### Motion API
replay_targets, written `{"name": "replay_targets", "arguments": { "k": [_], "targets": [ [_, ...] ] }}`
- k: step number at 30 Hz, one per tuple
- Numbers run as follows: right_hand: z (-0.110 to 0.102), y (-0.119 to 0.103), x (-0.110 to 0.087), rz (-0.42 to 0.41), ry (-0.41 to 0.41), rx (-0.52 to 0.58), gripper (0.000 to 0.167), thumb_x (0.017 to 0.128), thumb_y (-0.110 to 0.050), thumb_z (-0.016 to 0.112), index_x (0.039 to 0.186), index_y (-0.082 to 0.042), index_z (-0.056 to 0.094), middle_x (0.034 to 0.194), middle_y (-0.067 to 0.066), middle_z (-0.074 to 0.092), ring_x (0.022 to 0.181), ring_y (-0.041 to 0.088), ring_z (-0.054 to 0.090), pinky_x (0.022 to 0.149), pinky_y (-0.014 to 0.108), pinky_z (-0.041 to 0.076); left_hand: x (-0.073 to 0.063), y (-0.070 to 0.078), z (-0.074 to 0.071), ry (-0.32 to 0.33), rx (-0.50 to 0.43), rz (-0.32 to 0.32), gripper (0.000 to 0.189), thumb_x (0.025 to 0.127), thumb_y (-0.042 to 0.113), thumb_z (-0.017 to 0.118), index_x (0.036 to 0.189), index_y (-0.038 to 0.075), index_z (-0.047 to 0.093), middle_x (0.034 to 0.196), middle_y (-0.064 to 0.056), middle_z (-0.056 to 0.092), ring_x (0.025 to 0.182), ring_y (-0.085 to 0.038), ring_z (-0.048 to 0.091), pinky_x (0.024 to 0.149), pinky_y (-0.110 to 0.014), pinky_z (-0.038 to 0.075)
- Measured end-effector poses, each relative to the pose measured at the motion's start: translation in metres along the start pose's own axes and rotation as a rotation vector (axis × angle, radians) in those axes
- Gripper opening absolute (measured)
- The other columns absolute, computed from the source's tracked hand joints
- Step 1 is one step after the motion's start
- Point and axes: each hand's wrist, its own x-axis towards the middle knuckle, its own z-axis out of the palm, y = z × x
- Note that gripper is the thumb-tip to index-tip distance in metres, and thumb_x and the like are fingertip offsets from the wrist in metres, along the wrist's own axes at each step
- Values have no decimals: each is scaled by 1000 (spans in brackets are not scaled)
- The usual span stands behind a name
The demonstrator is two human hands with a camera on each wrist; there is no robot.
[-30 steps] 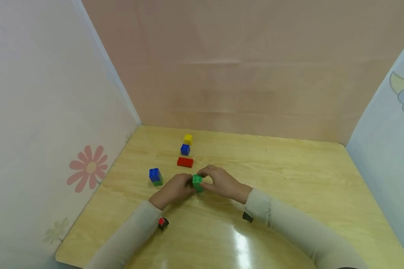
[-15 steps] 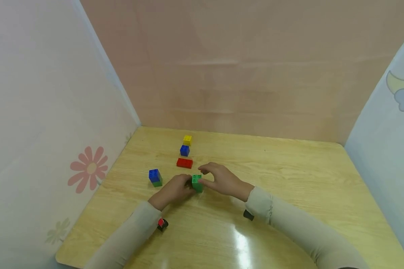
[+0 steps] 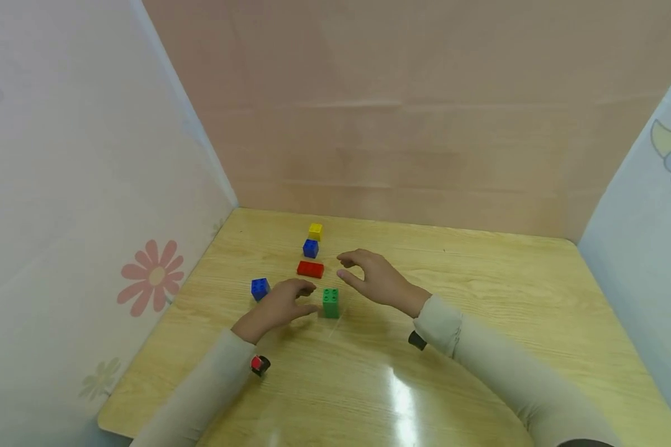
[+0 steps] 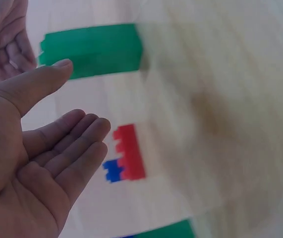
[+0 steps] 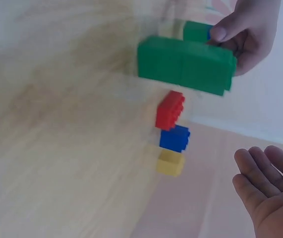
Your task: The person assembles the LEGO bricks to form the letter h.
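A green block stack (image 3: 330, 304) stands upright on the table, studs on top, with a hand on either side of it. To its left, my left hand (image 3: 279, 305) holds nothing; its thumb and fingers are spread apart, and a gap shows between fingertips and stack. My right hand (image 3: 381, 280) hovers to the right, fingers loosely bent and thumb apart, also holding nothing. In the right wrist view the green stack (image 5: 185, 64) looks like two blocks joined. Behind my left hand is a blue block (image 3: 260, 288); green under it shows in the right wrist view.
Beyond the hands, a red block (image 3: 310, 269) lies flat on the wooden table (image 3: 481, 298). Farther back sit a blue block (image 3: 310, 249) and a yellow block (image 3: 315, 231). Fabric walls rise at the back and both sides.
Both hands have let go of the green stack and moved apart: the left hand toward the left, the right hand up and to the right. The stack stays standing where it was.
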Motion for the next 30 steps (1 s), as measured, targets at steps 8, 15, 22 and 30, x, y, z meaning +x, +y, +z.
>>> {"name": "replay_targets", "arguments": {
  "k": [8,15,22,30],
  "targets": [
    [-12,-1,9,18,42,50,47,99,-37,57,138,-11,53,132,0,58,115,16,57,99,43,47,-14,-6,-28,59,-85,97,54,89,40,71,131,9,58,125,-2,62,118,-21,58,101,-40,46],
    [-15,2,11,39,68,83,50,98,-40,58,140,-14,51,133,-2,57,114,15,58,99,43,47,-26,-9,-55,175,-233,200,55,91,39,68,136,12,53,134,-2,56,126,-21,52,105,-41,41],
    [-10,6,11,69,53,117,54,96,-43,60,140,-14,51,132,-3,57,114,14,58,99,44,47,-35,-27,-69,264,-173,160,67,92,40,67,149,17,38,147,-3,43,137,-26,39,110,-45,34],
    [-4,6,17,73,43,126,54,94,-40,64,140,-15,51,132,-3,57,115,14,58,98,43,48,-42,-49,-71,258,-73,54,80,90,44,68,154,15,28,153,-9,34,141,-35,27,108,-62,29]
  ]
}}
